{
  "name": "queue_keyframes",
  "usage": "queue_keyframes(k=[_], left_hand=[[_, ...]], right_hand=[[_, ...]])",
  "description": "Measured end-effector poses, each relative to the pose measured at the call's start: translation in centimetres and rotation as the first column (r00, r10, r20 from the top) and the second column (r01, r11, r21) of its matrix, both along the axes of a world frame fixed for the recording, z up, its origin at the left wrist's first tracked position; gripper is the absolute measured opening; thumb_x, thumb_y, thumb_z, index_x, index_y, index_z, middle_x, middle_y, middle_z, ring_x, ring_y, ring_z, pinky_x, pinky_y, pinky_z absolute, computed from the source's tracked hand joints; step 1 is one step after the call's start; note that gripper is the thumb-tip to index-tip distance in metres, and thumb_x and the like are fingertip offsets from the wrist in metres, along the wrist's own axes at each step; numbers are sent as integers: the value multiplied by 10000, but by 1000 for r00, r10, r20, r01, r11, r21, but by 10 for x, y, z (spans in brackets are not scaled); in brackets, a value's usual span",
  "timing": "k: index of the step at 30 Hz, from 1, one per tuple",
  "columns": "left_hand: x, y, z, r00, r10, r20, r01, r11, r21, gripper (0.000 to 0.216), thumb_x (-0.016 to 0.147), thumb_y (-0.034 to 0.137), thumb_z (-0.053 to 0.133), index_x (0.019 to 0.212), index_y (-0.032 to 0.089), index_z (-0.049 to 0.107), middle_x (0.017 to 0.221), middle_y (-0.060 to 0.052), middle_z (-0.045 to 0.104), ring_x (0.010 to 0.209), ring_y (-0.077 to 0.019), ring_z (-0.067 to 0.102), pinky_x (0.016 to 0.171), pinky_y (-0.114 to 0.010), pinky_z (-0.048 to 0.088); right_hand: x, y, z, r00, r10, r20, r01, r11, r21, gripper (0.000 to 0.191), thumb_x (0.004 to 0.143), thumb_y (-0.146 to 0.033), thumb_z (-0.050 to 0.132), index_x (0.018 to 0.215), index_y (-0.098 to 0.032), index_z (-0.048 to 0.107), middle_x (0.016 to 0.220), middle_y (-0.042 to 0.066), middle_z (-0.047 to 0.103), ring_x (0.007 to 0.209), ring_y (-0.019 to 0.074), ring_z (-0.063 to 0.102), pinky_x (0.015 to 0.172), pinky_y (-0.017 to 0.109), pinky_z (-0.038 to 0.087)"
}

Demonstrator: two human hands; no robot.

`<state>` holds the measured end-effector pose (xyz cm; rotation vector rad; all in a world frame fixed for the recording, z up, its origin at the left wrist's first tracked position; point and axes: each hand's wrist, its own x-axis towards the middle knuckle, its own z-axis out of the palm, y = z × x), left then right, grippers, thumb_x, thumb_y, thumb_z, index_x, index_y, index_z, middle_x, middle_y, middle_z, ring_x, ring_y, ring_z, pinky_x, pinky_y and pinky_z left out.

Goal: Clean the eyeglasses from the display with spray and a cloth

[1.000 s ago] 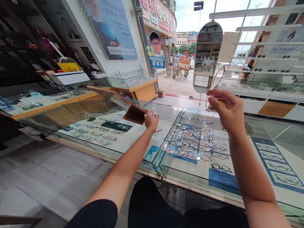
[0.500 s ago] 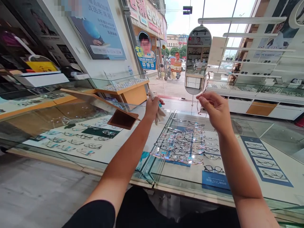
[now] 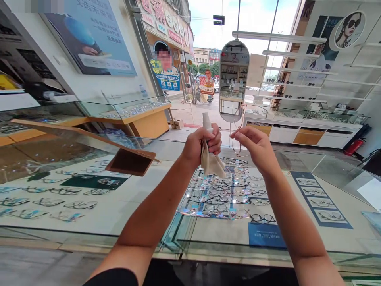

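Note:
My left hand [image 3: 205,141] is closed around a white spray bottle [image 3: 207,122], nozzle up, together with a beige cleaning cloth [image 3: 213,165] that hangs below the fingers. To its right, my right hand [image 3: 253,145] pinches a thin-framed pair of eyeglasses [image 3: 237,147] between thumb and fingers, held up on edge. Part of the frame blends into the mirror behind it. Beneath both hands, rows of eyeglasses [image 3: 220,194] lie on the glass display counter [image 3: 208,248].
A wooden-framed counter mirror [image 3: 131,161] leans at the left. More glasses [image 3: 80,204] lie in the left case. An oval standing mirror [image 3: 234,79] rises beyond the counter. A fire extinguisher [image 3: 354,147] stands at the far right.
The view has turned right. My left hand has come closer to my right hand, and the bottle now points upward. Both hands keep their hold.

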<state>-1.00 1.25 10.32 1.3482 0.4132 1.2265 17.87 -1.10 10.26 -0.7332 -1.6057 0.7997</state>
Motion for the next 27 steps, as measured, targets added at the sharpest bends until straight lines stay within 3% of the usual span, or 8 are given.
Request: queue_keyframes(k=[2,5,7,10,13,19,22,27], left_hand=[[0,0,-1,999,25,-38,-25,1000,14,361,697,527,674,582,247,477,452,70,257,351,-81,249,382,-285,335],[0,1,-2,993,69,-93,-69,998,3,693,761,910,479,526,261,413,425,53,218,346,-103,270,381,-313,353],[0,2,-4,990,69,-119,-72,997,-19,785,758,1013,346,518,267,383,417,45,209,343,-112,280,386,-324,360],[1,5,-6,986,119,-115,-121,993,-10,797,820,994,285,515,264,388,409,34,224,345,-113,290,395,-318,351],[4,7,-10,962,271,-44,-267,961,78,788,883,927,326,496,250,436,399,21,283,355,-105,317,401,-299,334],[5,9,-16,798,600,-64,-554,771,314,803,916,890,391,470,233,505,404,1,422,400,-106,400,460,-312,314],[2,11,-18,720,689,-84,-599,679,425,803,914,883,418,447,232,464,412,7,420,414,-106,391,502,-327,312],[1,13,-22,657,747,-103,-618,612,493,752,938,809,470,465,224,474,442,12,450,455,-113,418,536,-327,316]], right_hand=[[-2,1,-3,1000,30,-6,-30,999,-27,178,858,-441,741,823,-268,726,930,4,766,908,174,662,902,384,527],[-4,2,-4,998,68,-17,-69,995,-65,172,854,-440,746,835,-269,737,914,3,773,893,172,658,891,383,529],[-5,0,-3,996,88,-18,-89,993,-81,163,859,-430,742,833,-269,737,932,6,782,909,172,666,910,385,530],[-6,-2,-2,992,123,-19,-125,988,-93,153,869,-413,728,828,-266,738,938,8,784,931,171,676,959,390,525],[-8,-2,-3,986,167,-27,-169,980,-105,157,872,-413,727,825,-265,744,923,3,776,917,164,670,972,388,516],[-10,-1,-7,963,264,-45,-268,949,-165,170,905,-417,725,846,-263,762,926,1,781,890,150,656,935,361,502],[-10,-2,-8,946,316,-73,-324,927,-187,175,919,-417,722,855,-260,763,939,1,786,900,147,665,923,350,496],[-13,-4,-8,928,361,-88,-372,894,-249,190,901,-440,733,862,-256,763,939,9,786,941,162,684,919,348,485]])
